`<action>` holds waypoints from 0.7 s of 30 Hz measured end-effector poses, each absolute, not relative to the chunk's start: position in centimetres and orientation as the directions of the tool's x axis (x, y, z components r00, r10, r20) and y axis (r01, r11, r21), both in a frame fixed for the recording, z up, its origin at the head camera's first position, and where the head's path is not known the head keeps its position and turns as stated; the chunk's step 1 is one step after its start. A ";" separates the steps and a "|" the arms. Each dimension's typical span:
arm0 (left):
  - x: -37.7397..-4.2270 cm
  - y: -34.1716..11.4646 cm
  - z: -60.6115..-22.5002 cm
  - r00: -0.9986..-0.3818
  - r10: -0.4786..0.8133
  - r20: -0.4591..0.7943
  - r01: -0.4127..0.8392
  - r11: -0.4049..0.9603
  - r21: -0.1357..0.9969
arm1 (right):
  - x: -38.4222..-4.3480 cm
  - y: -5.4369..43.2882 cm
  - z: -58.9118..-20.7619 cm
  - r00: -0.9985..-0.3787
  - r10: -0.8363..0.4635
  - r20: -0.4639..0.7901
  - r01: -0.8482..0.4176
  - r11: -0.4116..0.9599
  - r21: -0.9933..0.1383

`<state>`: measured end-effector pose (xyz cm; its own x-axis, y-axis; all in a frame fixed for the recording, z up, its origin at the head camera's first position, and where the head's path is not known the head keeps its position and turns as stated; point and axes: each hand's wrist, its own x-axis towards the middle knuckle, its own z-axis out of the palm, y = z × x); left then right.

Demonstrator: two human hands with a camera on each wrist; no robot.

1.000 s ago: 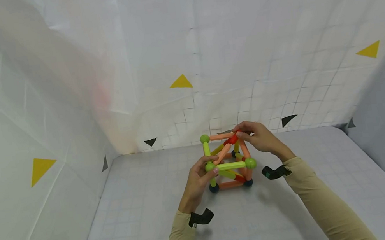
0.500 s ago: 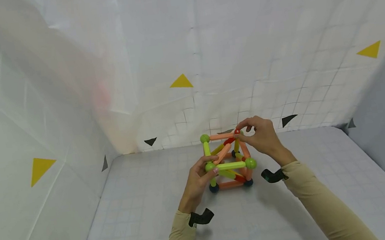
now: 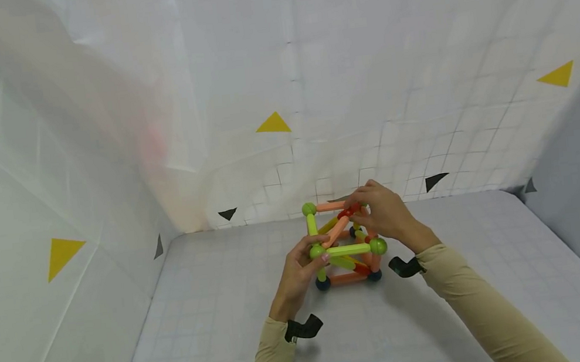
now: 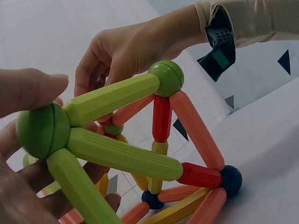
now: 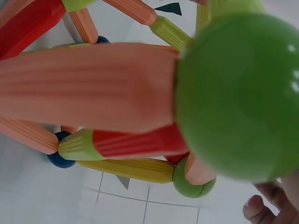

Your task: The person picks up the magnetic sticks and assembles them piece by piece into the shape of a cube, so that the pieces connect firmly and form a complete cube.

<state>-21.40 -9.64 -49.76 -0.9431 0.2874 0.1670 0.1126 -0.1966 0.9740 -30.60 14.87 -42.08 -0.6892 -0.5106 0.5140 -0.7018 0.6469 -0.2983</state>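
Note:
A cube-like frame of magnetic sticks and balls (image 3: 347, 250) stands on the floor in the head view, with green balls at its upper corners and dark blue ones below. My left hand (image 3: 294, 269) holds its front left green ball (image 4: 42, 130), thumb over the top in the left wrist view. At the back right upper corner my right hand (image 3: 386, 212) pinches a red stick (image 3: 349, 211), its fingers partly hiding it. A salmon stick (image 3: 335, 232) slants from near my left fingers toward that red one. Close up in the right wrist view is another green ball (image 5: 238, 98).
Around the frame lies a white gridded floor (image 3: 218, 306). Behind it rises a white wall (image 3: 237, 80) marked with yellow triangles (image 3: 273, 123) and black ones. Side walls (image 3: 36, 190) stand at left and right.
My right hand lifts slightly with the red piece tipped up, then comes left and down over the frame's upper back part. The left hand and the frame stay in place.

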 end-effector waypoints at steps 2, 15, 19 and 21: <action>-21.4 -9.6 -49.7 -0.944 0.285 0.167 0.115 -0.190 0.975 | -30.5 14.7 -42.1 -0.695 -0.531 0.485 -0.701 0.651 -0.291; -21.5 -9.7 -49.7 -0.944 0.285 0.164 0.114 -0.185 0.976 | -30.2 14.5 -42.2 -0.696 -0.557 0.453 -0.705 0.650 -0.284; -21.4 -9.7 -49.6 -0.943 0.283 0.176 0.126 -0.187 0.974 | -30.3 14.3 -42.1 -0.681 -0.569 0.460 -0.720 0.634 -0.282; -21.4 -9.7 -49.6 -0.943 0.281 0.178 0.129 -0.186 0.974 | -30.3 14.1 -42.1 -0.678 -0.578 0.455 -0.724 0.632 -0.277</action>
